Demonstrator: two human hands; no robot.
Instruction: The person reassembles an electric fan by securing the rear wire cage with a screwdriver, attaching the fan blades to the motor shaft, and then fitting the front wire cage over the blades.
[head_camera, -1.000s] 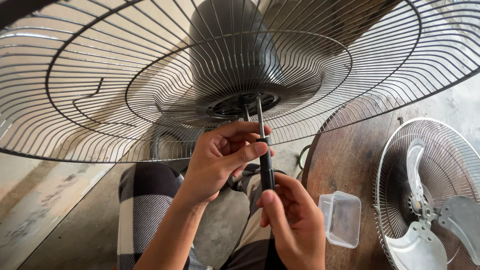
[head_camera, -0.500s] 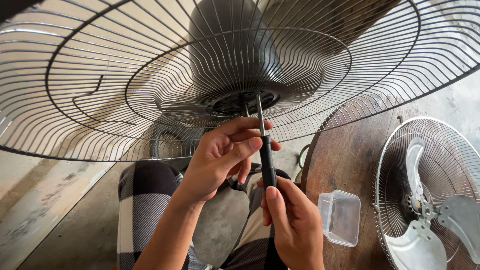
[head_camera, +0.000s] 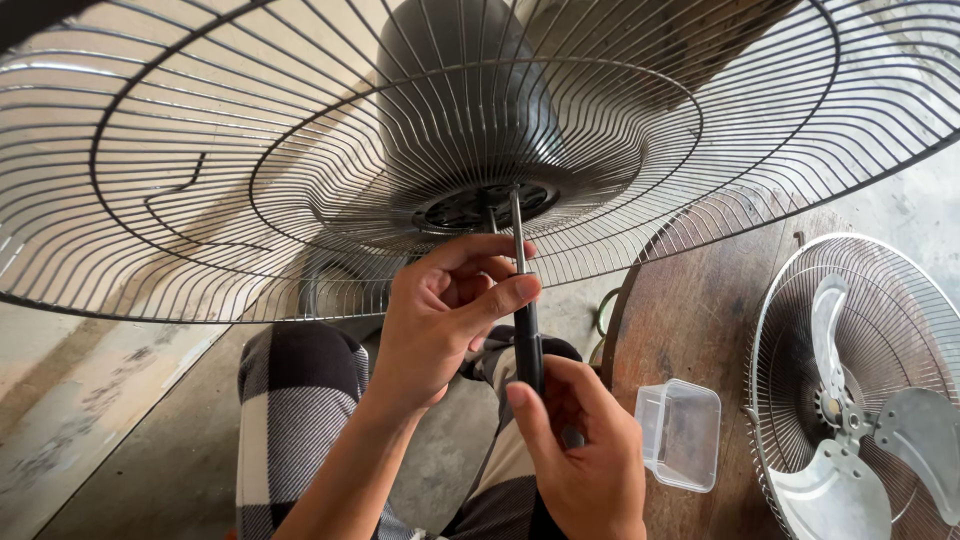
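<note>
A large wire fan guard (head_camera: 200, 180) fills the upper view, mounted on a dark motor housing (head_camera: 455, 90) with a black hub (head_camera: 480, 205) at its centre. A black-handled screwdriver (head_camera: 526, 330) points up into the hub, its metal shaft against the hub's edge. My left hand (head_camera: 440, 320) pinches the shaft and the top of the handle between thumb and fingers. My right hand (head_camera: 575, 450) grips the lower end of the handle from below.
A round dark wooden table (head_camera: 700, 310) stands at the right, carrying a small clear plastic box (head_camera: 680, 435) and a second wire guard (head_camera: 900, 290) with metal fan blades (head_camera: 850, 440). My checked trousers (head_camera: 290, 400) show below, over a concrete floor (head_camera: 130, 430).
My right hand has turned on the handle, its fingers shifting round it. My left thumb has closed back onto the shaft. The screwdriver stays in the hub.
</note>
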